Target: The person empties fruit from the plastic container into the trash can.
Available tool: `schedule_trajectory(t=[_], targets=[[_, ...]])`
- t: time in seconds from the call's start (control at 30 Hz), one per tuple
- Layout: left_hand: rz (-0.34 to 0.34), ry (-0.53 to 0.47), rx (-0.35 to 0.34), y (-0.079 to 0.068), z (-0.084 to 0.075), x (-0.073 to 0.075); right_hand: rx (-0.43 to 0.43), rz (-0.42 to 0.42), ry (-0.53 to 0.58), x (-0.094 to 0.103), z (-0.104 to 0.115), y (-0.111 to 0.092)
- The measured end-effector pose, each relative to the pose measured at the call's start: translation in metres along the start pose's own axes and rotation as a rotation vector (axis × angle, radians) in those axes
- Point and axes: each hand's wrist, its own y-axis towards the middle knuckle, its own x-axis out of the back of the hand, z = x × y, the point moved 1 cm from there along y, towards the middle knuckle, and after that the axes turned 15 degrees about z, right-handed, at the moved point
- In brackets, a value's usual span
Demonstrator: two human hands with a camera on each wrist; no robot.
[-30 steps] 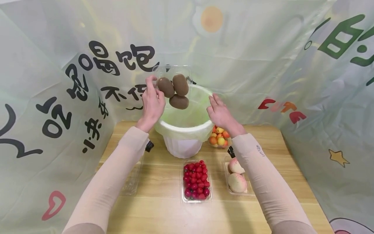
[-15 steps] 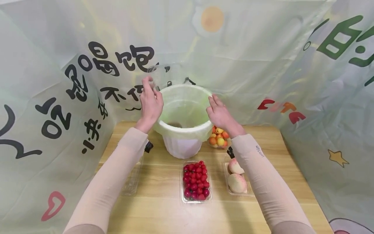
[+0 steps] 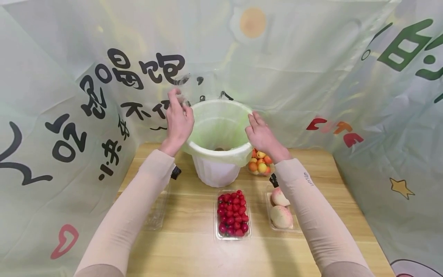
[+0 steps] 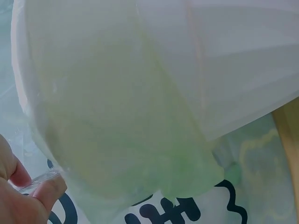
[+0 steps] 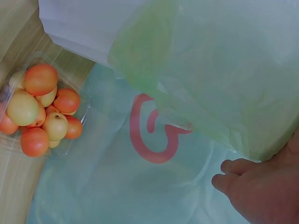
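My left hand (image 3: 180,125) pinches the edge of a clear plastic box (image 3: 204,82) above the left rim of a white bin (image 3: 218,171). The box is faint against the backdrop, and no fruit shows in it. In the left wrist view its clear edge (image 4: 42,179) sits between thumb and finger. A pale green bag (image 5: 224,88) lines the bin and hangs over its rim. Low inside, a small part of a brown kiwi (image 3: 219,149) shows; the rest is hidden. With straight fingers, my right hand (image 3: 261,134) rests at the bin's right rim.
A box of red berry-like fruit (image 3: 232,213) stands in front of the bin. Peaches (image 3: 281,216) lie in a box under my right forearm. Orange and yellow fruit (image 5: 42,107) fills a clear box behind. Another clear box (image 3: 155,215) is at left, partly hidden. Printed cloth (image 3: 311,77) walls the table.
Three kiwis seen in the raised box one second ago have left it and dropped into the bin. My left hand has shifted slightly left; my right hand has stayed at the rim.
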Motion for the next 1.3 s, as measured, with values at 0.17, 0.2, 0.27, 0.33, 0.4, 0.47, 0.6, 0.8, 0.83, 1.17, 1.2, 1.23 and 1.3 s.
schedule_trajectory(t=[0.17, 0.2, 0.27, 0.33, 0.4, 0.47, 0.6, 0.8, 0.83, 1.17, 1.2, 1.23, 1.3], targets=[[0.0, -0.003, 0.024, 0.002, 0.0, 0.003, 0.006, -0.007, 0.001, 0.0, 0.001, -0.001], [0.001, -0.005, 0.026, 0.002, 0.0, 0.004, 0.007, -0.009, 0.002, 0.0, 0.001, -0.001], [0.002, -0.004, 0.036, 0.002, 0.0, 0.007, 0.006, -0.013, 0.002, 0.0, 0.001, -0.001], [0.006, -0.002, 0.052, 0.002, 0.0, 0.009, 0.007, -0.014, 0.001, -0.001, 0.001, 0.0], [0.017, -0.002, 0.065, 0.001, 0.0, 0.012, 0.006, -0.012, 0.0, -0.001, 0.0, 0.0], [0.027, 0.004, 0.079, 0.001, 0.0, 0.014, 0.007, -0.007, 0.002, -0.001, 0.0, 0.001], [0.063, 0.025, 0.094, 0.0, -0.001, 0.019, 0.004, -0.001, 0.014, 0.0, 0.0, 0.0], [0.145, 0.058, 0.135, 0.0, -0.006, 0.028, 0.007, -0.004, 0.019, 0.001, 0.001, 0.0], [0.156, 0.061, 0.14, 0.0, -0.007, 0.029, 0.007, -0.003, 0.019, 0.001, 0.001, 0.0], [0.195, 0.077, 0.178, -0.004, -0.016, 0.04, 0.002, 0.0, 0.024, 0.0, -0.001, 0.001], [0.197, 0.074, 0.184, -0.005, -0.017, 0.04, 0.002, 0.0, 0.023, 0.0, -0.001, 0.001], [0.199, 0.071, 0.188, -0.006, -0.017, 0.041, 0.001, -0.001, 0.024, 0.0, -0.001, 0.0], [0.201, 0.059, 0.189, -0.008, -0.018, 0.043, 0.001, -0.004, 0.027, 0.0, -0.001, 0.0]])
